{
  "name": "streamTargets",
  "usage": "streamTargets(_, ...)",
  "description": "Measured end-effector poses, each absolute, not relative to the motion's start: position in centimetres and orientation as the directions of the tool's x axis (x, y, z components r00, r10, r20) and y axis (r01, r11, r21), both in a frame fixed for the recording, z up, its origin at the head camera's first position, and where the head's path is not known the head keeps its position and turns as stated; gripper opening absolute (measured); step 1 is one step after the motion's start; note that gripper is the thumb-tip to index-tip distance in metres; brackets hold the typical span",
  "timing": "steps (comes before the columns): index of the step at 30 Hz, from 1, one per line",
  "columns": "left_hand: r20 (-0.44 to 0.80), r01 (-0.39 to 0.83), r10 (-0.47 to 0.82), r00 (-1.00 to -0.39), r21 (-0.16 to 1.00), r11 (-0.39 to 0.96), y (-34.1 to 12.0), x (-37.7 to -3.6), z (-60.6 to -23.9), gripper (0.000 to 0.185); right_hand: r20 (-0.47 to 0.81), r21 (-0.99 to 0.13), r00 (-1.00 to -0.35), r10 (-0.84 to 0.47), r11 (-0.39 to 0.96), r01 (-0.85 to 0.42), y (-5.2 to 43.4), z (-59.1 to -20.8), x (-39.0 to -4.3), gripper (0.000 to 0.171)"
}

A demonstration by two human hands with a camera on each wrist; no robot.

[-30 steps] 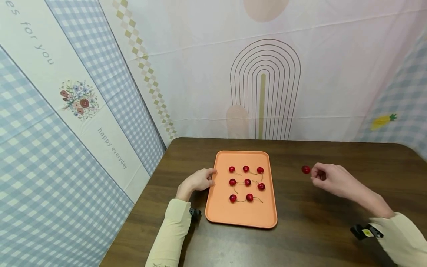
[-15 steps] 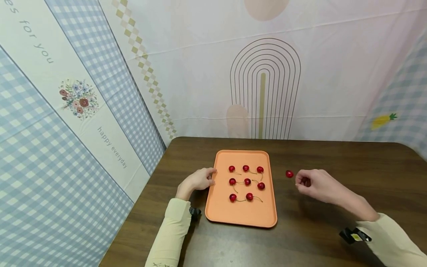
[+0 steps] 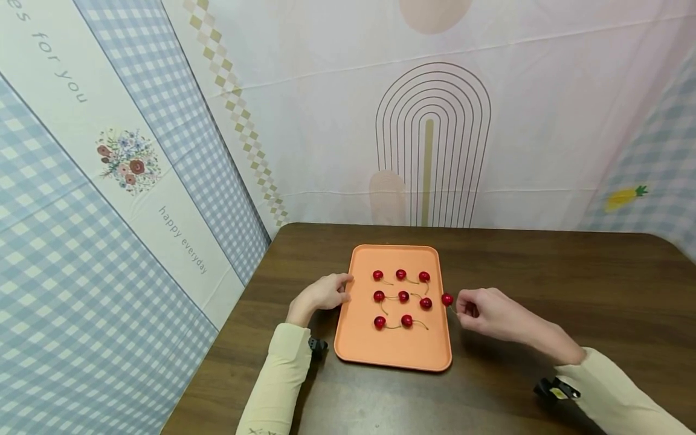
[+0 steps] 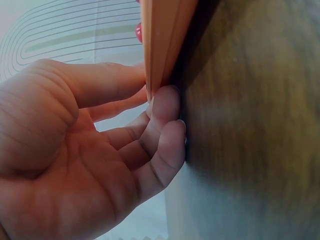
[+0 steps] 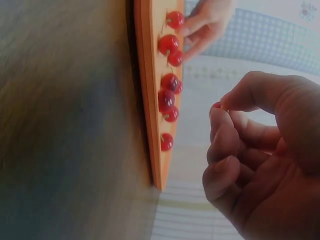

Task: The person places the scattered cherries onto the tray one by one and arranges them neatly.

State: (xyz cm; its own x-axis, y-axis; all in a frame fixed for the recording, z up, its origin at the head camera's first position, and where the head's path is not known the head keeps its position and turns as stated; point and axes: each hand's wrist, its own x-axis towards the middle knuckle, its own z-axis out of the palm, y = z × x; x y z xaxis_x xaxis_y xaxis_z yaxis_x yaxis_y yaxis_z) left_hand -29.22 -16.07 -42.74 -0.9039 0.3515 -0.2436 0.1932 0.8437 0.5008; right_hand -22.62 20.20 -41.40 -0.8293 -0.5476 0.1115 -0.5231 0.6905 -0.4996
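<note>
Orange tray with cherries on a dark wooden table, two hands at its sides.

Table (image 3: 544, 266): bears the tray (image 3: 391, 350). Tray: eight cherries (image 3: 403, 296) in rows. Left hand (image 3: 323, 294): fingers relaxed, fingertips (image 4: 167, 102) touching the tray's left rim. Right hand (image 3: 486, 311): thumb and forefinger pinch the stem of a ninth cherry (image 3: 447, 299), held above the tray's right rim.

In the right wrist view my fingers (image 5: 235, 100) hide nearly all of the cherry (image 5: 216, 105) beside the tray (image 5: 150, 100).
</note>
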Motion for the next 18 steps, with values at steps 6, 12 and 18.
streamTargets(6, -0.243, 0.190, 0.349, -0.905, 0.503, 0.843, -16.1, -29.3, -42.8, 0.052, 0.054, -0.508, -0.836, -0.545, 0.706, -0.493, 18.6, -41.9, -22.4, 0.016)
streamTargets(12, -0.244, 0.185, 0.344, -0.907, 0.503, 0.844, -16.1, -29.3, -42.8, 0.051, -0.023, -0.564, -0.825, -0.564, 0.689, -0.456, 17.6, -43.0, -22.7, 0.015)
streamTargets(18, -0.242, 0.198, 0.359, -0.901, 0.507, 0.839, -16.2, -29.4, -42.9, 0.051, -0.085, -0.592, -0.827, -0.556, 0.695, -0.408, 17.4, -44.0, -22.9, 0.014)
